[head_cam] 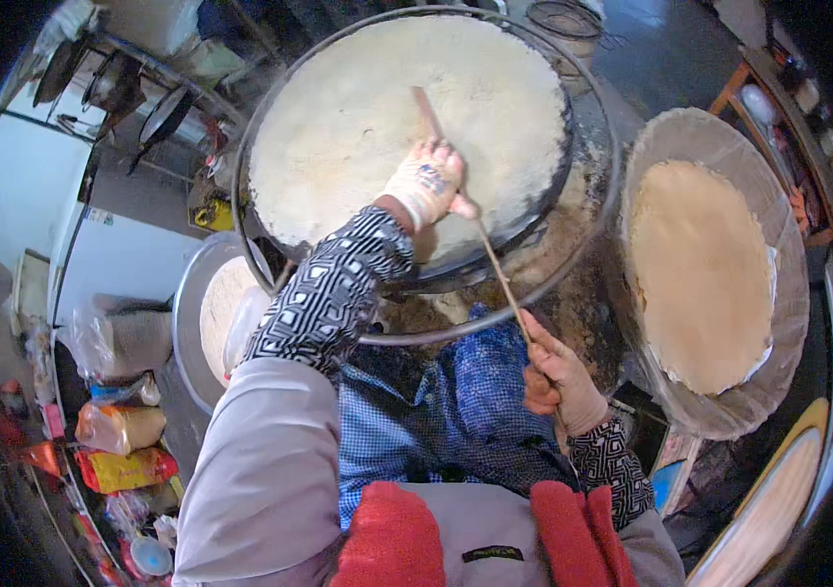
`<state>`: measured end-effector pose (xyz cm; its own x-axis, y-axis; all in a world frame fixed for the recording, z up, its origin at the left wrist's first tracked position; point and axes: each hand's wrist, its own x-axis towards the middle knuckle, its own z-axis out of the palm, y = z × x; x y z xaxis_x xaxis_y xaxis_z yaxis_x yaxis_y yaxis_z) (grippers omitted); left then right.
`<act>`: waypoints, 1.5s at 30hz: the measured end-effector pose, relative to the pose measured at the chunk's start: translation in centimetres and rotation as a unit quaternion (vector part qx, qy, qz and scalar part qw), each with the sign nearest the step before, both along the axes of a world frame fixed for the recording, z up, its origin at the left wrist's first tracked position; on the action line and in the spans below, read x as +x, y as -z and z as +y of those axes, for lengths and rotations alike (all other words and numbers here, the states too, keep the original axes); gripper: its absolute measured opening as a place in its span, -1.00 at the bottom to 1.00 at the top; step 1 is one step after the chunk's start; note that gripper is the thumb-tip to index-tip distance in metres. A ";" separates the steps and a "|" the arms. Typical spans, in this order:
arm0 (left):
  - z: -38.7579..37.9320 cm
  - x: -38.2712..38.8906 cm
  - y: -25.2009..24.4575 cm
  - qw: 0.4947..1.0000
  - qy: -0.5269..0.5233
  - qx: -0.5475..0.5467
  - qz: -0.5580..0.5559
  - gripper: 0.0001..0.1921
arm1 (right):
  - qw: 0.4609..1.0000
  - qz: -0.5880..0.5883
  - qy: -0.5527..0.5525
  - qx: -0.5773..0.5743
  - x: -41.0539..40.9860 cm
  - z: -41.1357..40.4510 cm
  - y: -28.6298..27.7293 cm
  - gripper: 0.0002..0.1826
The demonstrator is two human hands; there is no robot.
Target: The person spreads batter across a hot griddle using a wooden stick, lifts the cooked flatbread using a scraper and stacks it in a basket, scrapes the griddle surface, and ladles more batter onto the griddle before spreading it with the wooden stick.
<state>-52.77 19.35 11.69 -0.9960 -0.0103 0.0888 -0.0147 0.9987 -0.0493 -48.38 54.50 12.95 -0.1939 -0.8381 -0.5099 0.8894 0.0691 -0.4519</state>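
Observation:
A wide layer of pale batter or dough (328, 125) covers a round dark griddle (567, 158). Over its middle, my left hand (427, 180), in a whitish glove, grips a flat wooden strip (426, 111) that juts out beyond the fingers. From beside the left thumb, a thin wooden stick (500, 271) slants down to my bare right hand (563, 381), which is closed round it near my lap. The left hand hides whether strip and stick are joined.
A metal ring (611, 176) surrounds the griddle. At left stands a metal basin (185, 323) holding pale flour or batter. At right, a large lined basket (790, 293) holds a tan flatbread (702, 279). Pans (163, 117) hang at upper left; bagged goods (123, 429) lie at lower left.

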 end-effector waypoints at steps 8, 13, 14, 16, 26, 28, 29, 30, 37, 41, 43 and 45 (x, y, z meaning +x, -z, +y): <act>-8.7 16.1 0.3 0.993 -0.109 -0.023 -0.023 -0.38 | 0.980 0.116 -0.159 0.003 5.3 -8.0 1.4 -0.39; -9.4 29.0 1.5 0.988 -0.129 -0.019 0.084 -0.04 | 0.934 0.290 -0.210 0.004 10.8 -9.5 1.0 -0.44; -8.7 28.5 2.1 0.986 -0.144 -0.023 0.081 0.17 | 0.918 0.365 -0.156 -0.007 11.7 -7.8 2.3 -0.44; -1.0 18.9 -2.7 0.986 -0.115 0.090 0.083 0.23 | 0.866 0.499 -0.034 0.029 11.1 -2.2 3.4 -0.45; 2.6 3.8 1.5 0.983 0.153 0.102 0.010 0.09 | 0.991 0.038 0.063 0.113 11.8 1.2 0.9 -0.36; -1.4 7.1 0.4 0.991 0.119 0.056 0.037 -0.06 | 0.995 0.039 0.027 0.083 11.7 -1.8 1.0 -0.38; -4.3 9.3 0.7 0.995 0.075 0.060 0.031 -0.13 | 0.998 0.043 -0.017 0.045 11.7 -3.8 1.2 -0.39; -6.3 11.0 0.6 0.997 0.032 0.068 0.027 -0.20 | 0.998 0.044 -0.028 0.042 11.5 -5.7 1.4 -0.39; -7.4 26.8 -1.3 0.959 -0.191 -0.030 0.205 -0.43 | 0.981 0.182 -0.053 0.044 9.7 -11.0 0.7 -0.43; -3.5 32.4 2.0 0.993 -0.096 -0.009 0.067 -0.57 | 0.958 0.236 -0.131 0.094 9.7 -11.9 -0.6 -0.45; -3.5 31.3 3.8 0.992 -0.122 -0.033 0.008 -0.57 | 0.948 0.255 -0.179 0.067 10.6 -13.6 -1.0 -0.45; -2.3 30.4 4.7 0.987 -0.139 -0.056 -0.052 -0.57 | 0.954 0.252 -0.158 0.041 10.8 -12.9 -1.3 -0.44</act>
